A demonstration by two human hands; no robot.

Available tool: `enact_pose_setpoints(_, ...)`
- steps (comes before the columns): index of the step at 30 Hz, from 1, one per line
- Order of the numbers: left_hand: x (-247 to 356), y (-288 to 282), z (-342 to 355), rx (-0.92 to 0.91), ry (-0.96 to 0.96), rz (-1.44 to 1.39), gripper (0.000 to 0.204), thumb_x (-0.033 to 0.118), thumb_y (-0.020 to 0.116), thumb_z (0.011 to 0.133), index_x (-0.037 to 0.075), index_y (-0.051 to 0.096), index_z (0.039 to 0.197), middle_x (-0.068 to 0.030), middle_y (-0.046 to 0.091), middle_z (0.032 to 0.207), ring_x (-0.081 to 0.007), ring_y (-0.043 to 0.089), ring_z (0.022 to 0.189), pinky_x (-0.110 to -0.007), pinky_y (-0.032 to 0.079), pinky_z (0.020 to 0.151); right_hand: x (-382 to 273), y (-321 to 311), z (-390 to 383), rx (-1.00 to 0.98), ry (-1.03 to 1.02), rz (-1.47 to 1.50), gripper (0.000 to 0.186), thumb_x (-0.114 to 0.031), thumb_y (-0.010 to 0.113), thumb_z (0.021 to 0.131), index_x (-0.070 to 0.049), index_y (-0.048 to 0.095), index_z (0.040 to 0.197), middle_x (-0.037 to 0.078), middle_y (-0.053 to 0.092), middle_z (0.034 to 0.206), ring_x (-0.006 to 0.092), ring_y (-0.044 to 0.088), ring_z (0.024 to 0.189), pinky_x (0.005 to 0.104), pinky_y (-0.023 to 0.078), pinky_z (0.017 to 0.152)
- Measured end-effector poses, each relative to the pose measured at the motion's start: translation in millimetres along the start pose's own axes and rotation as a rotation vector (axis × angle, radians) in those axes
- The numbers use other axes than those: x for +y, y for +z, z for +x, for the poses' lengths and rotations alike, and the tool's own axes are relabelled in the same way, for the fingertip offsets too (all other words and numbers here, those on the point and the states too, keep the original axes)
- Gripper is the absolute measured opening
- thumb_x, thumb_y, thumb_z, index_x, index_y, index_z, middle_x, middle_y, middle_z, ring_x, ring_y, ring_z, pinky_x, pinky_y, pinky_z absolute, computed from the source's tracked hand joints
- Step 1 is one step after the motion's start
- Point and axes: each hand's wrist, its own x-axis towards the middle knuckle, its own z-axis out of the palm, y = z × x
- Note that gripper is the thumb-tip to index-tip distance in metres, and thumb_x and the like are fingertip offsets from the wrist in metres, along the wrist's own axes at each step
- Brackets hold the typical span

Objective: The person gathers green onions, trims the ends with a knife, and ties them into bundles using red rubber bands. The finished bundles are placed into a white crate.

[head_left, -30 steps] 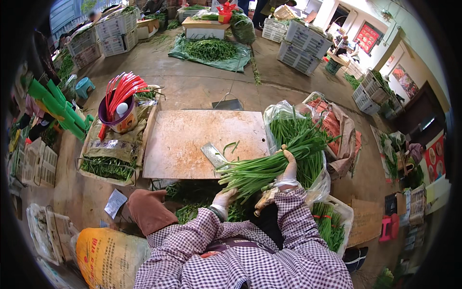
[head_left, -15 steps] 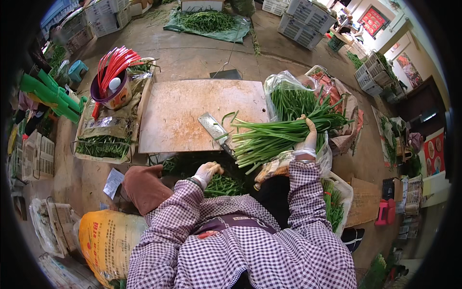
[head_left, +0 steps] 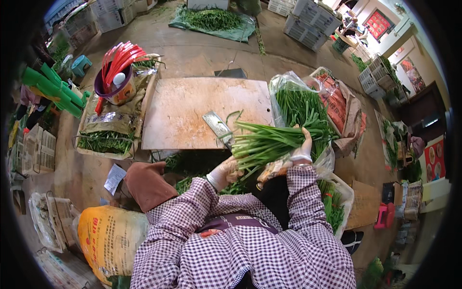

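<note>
A bunch of garlic chives [head_left: 269, 144] lies across the right front corner of a stained board, its pale stalk ends toward me. My right hand [head_left: 302, 145] is gloved and wrapped round the leafy part of the bunch. My left hand [head_left: 228, 173], also gloved, is at the stalk ends with its fingers curled; whatever they pinch is hidden. A cleaver [head_left: 216, 126] rests flat on the board [head_left: 192, 108] beside the stalk ends. Behind my right hand, more chives [head_left: 296, 106] fill a clear plastic bag [head_left: 284, 84].
Left of the board stands a covered crate of greens [head_left: 108, 139], topped by a purple bucket [head_left: 126, 91] with red ties [head_left: 120, 60]. A white crate [head_left: 347, 197] holds greens by my right side. A yellow sack [head_left: 103, 236] sits at lower left. Loose greens lie below the board.
My left hand has moved up and right from the loose greens below the board to the stalk ends. My right hand keeps hold of the bunch, which has shifted slightly.
</note>
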Motion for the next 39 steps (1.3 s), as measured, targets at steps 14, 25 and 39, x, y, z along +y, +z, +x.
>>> enact_pose_setpoints(14, -14, -22, -17, -0.168, -0.115, -0.266, 0.061, 0.022, 0.066, 0.082, 0.003, 0.039, 0.134, -0.0101, 0.057, 0.104, -0.0094, 0.045, 0.061, -0.019, 0.036, 0.046, 10, 14, -4, -0.252, 0.107, 0.12, 0.028, -0.017, 0.059, 0.086, -0.002, 0.058, 0.109, 0.009, 0.066, 0.086, 0.0217, 0.064, 0.075, 0.0376, 0.056, 0.07)
enact_pose_setpoints(25, 12, -5, -45, -0.114, -0.015, 0.316, 0.036, 0.022, 0.044, 0.097, 0.006, 0.049, 0.065, 0.0017, 0.038, 0.054, -0.0074, 0.032, 0.046, -0.023, 0.026, 0.042, -34, 6, 0, -0.392, -0.039, 0.021, 0.045, -0.022, 0.06, 0.087, 0.002, 0.048, 0.124, 0.006, 0.064, 0.089, 0.0202, 0.062, 0.081, 0.0347, 0.049, 0.086)
enact_pose_setpoints(39, 15, 11, -14, 0.378, 0.531, 0.845, 0.021, -0.002, 0.072, 0.076, 0.002, 0.069, 0.096, 0.0002, 0.058, 0.087, -0.0082, 0.055, 0.08, -0.022, 0.045, 0.073, -38, -17, 17, -0.322, -0.048, 0.013, 0.045, -0.017, 0.062, 0.084, 0.003, 0.048, 0.123, 0.008, 0.064, 0.09, 0.0208, 0.06, 0.084, 0.035, 0.047, 0.09)
